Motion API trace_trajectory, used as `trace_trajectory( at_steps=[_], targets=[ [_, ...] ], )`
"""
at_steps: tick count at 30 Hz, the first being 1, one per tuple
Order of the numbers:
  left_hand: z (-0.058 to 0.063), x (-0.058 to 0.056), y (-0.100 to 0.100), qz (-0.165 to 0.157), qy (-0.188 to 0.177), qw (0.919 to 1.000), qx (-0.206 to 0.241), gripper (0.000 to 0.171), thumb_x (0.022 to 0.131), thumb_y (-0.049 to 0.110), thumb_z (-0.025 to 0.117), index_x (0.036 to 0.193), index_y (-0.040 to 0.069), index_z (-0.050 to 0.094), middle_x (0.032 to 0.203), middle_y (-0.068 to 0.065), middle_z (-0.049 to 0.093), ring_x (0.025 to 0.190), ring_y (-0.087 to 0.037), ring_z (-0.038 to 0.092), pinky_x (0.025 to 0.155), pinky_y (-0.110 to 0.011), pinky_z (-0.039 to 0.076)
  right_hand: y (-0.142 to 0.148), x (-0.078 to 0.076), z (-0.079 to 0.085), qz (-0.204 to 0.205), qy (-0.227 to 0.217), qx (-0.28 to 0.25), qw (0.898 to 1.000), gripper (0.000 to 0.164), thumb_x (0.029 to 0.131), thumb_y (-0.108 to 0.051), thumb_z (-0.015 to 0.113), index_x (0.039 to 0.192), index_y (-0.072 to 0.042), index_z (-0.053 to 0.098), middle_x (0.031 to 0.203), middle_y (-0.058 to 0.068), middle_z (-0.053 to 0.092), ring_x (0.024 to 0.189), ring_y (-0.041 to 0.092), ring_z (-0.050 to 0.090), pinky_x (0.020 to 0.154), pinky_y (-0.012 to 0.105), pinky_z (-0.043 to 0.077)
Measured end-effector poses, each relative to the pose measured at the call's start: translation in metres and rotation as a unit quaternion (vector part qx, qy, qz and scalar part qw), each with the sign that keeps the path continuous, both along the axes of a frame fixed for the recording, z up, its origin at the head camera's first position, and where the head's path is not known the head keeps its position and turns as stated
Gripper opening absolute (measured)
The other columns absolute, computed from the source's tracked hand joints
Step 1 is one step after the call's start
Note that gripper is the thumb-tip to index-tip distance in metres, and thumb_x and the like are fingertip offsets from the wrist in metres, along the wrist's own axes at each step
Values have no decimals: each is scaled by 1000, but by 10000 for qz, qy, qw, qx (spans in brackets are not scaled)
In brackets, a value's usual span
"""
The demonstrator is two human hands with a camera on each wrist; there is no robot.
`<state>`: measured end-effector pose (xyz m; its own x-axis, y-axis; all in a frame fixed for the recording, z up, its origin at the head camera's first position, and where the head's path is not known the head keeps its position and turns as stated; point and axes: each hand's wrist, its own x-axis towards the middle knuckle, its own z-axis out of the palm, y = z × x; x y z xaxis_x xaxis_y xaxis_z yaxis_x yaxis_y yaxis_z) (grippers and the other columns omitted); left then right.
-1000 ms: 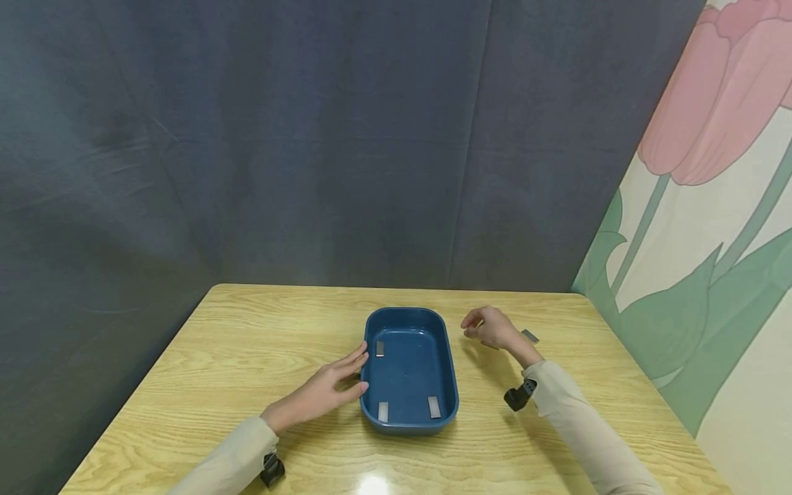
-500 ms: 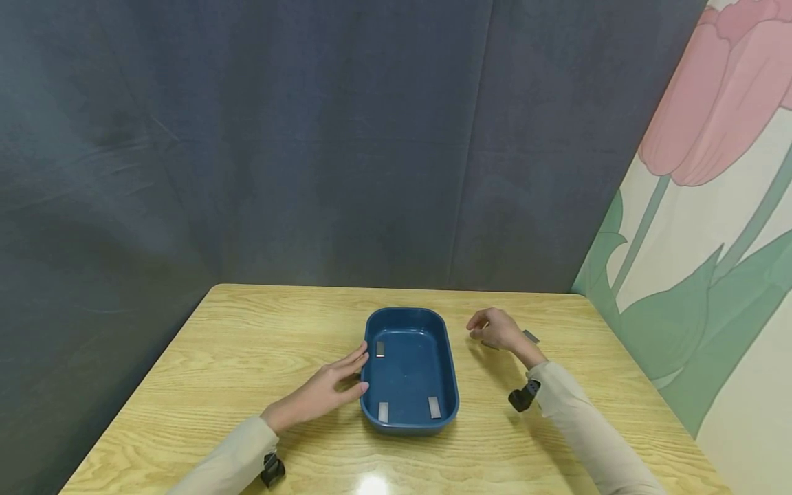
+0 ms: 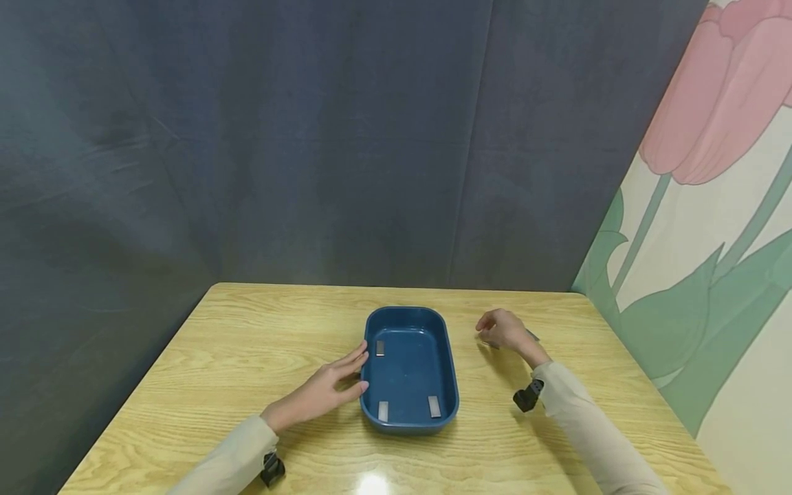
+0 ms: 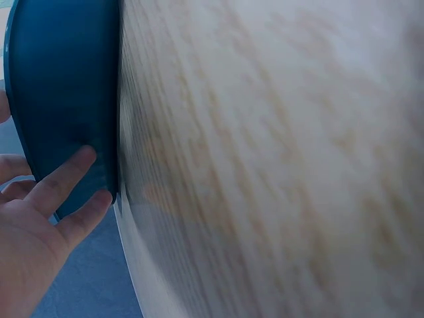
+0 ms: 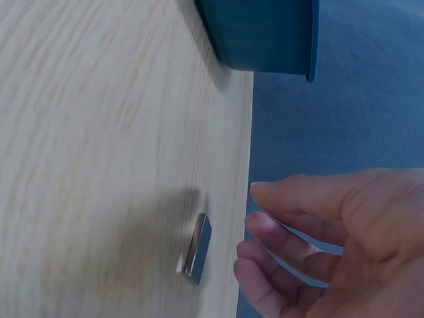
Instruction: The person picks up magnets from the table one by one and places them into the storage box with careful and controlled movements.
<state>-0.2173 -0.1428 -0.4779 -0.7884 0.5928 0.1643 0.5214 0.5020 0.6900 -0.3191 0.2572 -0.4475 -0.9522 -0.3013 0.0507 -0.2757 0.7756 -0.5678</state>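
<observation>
A blue rectangular plastic tub (image 3: 405, 378) stands on the wooden table, with three small flat grey metallic blocks inside: one block (image 3: 380, 348) near the left wall and two towards the front. My left hand (image 3: 324, 390) rests its extended fingers against the tub's left side; the left wrist view shows fingertips on the outer wall (image 4: 59, 86). To the right of the tub, my right hand (image 3: 504, 328) hovers over the table, fingers loosely bent and holding nothing. Just below it lies another grey metallic block (image 5: 198, 248), apart from the fingertips.
One more small grey block (image 3: 533, 335) lies beyond the right wrist, partly hidden by it. A dark blue curtain (image 3: 346, 151) hangs behind the table (image 3: 260, 330). A wall painted with tulips (image 3: 711, 275) borders the right side.
My right hand has drifted slightly to the right, away from the tub, covering more of the far block. The left hand and tub stay where they were.
</observation>
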Motion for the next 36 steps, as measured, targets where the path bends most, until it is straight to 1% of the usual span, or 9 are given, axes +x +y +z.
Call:
trace_trajectory(
  at_steps=[3,5,8,10,15,21,27,32,36],
  targets=[
    [0,-1,0,14,1,10000,2,64,103,33,56,154,2,31,164,-7,14,144,-29,26,111,-52,32,3,-2,-1,19,-73,-45,10000,10,89,0,69,96,7,69,86,11,65,76,23,58,68,40,51],
    [0,-1,0,16,-9,10000,9,64,103,31,57,154,2,31,164,-7,14,144,-29,26,111,-52,32,5,-3,-3,-42,-149,-82,9998,11,89,-1,70,96,7,70,86,11,65,75,22,58,67,39,51],
    [0,-1,-1,9,-35,10000,3,65,102,33,57,154,3,31,164,-6,14,143,-27,29,111,-51,32,7,-4,-6,-50,-197,-77,9998,11,90,-2,69,96,7,69,87,11,65,73,20,57,65,37,51],
    [0,-1,-1,1,-49,10000,-4,66,102,35,57,154,4,31,164,-5,14,142,-25,32,111,-50,32,8,-5,-8,-123,-307,-147,9993,10,90,-1,69,96,6,69,86,11,65,70,20,56,64,36,50],
    [0,0,-1,-16,28,10000,-23,66,102,37,56,154,3,31,164,-7,15,140,-25,37,111,-51,32,10,-6,-12,-167,-476,-260,9984,11,88,1,69,98,6,68,86,11,64,67,19,54,60,33,48],
    [0,-1,-1,-4,-39,10000,-22,67,102,38,56,154,4,30,164,-4,14,140,-22,36,112,-49,31,12,-7,-15,-188,-497,-226,9983,13,86,3,69,98,6,68,83,10,63,66,22,57,58,32,47],
    [-1,-2,-1,1,15,10000,-11,64,103,34,56,153,3,32,164,-5,15,142,-26,33,112,-51,31,12,-7,-18,-262,-487,-128,9984,13,85,2,71,97,5,67,82,9,61,65,19,55,57,32,47],
    [-1,-2,-1,19,-32,10000,-26,65,103,37,55,153,3,32,164,-5,15,141,-26,35,112,-52,30,13,-7,-19,-306,-481,-151,9983,12,85,1,73,95,4,67,81,9,61,65,19,53,57,33,46],
    [-1,-2,-1,18,-61,10000,-28,67,103,41,53,154,3,32,164,-5,15,143,-27,30,112,-52,30,14,-7,-19,-324,-469,-174,9982,12,85,1,73,94,5,67,81,9,62,66,20,54,57,33,47]
  ],
)
